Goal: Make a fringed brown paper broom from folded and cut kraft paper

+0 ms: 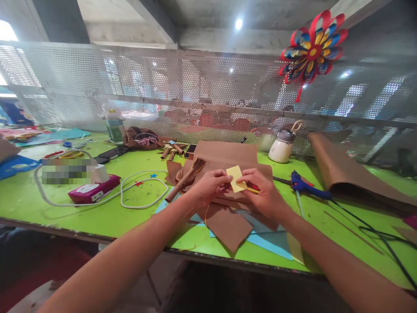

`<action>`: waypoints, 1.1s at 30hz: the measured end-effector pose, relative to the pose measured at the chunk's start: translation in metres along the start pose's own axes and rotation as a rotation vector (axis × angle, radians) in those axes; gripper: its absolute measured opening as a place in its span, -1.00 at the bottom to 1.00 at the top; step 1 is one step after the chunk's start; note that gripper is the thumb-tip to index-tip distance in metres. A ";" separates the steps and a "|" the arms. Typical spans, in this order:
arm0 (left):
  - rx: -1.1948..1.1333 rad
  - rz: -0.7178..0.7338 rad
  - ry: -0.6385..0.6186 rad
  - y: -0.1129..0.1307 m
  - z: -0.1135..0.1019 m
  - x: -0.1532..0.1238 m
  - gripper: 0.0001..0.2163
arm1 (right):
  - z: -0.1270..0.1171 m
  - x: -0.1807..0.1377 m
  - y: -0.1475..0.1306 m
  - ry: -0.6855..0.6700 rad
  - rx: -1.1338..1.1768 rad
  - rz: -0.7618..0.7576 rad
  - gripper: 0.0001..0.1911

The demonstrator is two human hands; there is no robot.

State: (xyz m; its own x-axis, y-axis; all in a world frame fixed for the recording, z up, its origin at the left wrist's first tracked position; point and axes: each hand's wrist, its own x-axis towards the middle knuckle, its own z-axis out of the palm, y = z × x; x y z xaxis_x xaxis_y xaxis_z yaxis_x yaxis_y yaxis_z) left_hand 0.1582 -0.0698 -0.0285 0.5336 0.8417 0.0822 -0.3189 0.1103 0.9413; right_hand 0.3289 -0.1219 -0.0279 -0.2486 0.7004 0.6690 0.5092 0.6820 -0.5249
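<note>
A small piece of yellow paper (236,177) is pinched between my two hands above the table. My left hand (213,186) grips its left edge, thumb and fingertips together. On the other side my right hand (262,191) closes on the paper's right edge; a thin yellow stick (253,190) shows by its fingers. Sheets of brown paper (228,152) lie beneath and behind the hands, over pieces of light blue paper (272,244). Left of my left hand lies a rolled brown paper piece with a fringed end (185,179).
A blue glue gun (308,186) with a black cord lies at right, near a white bottle (282,147) and a large folded brown sheet (352,169). A purple power strip (94,190) with a looped white cable is at left. Small brown rolls (172,150) lie farther back.
</note>
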 end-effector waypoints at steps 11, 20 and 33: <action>0.043 0.020 -0.013 -0.001 0.004 -0.001 -0.79 | -0.002 0.001 0.007 -0.010 0.216 0.124 -0.85; 0.059 0.027 -0.036 -0.005 0.005 0.000 -0.83 | -0.001 0.002 0.007 0.137 0.074 0.104 -0.83; -0.015 -0.078 -0.086 0.005 0.000 -0.004 -0.74 | -0.005 -0.002 -0.001 0.065 -0.025 -0.114 -0.89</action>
State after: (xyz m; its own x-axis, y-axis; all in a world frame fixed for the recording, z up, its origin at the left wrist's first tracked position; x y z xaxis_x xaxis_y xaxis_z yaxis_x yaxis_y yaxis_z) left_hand 0.1543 -0.0728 -0.0239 0.6226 0.7817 0.0371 -0.2852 0.1825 0.9409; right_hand 0.3333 -0.1253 -0.0264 -0.2528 0.6029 0.7567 0.5011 0.7507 -0.4306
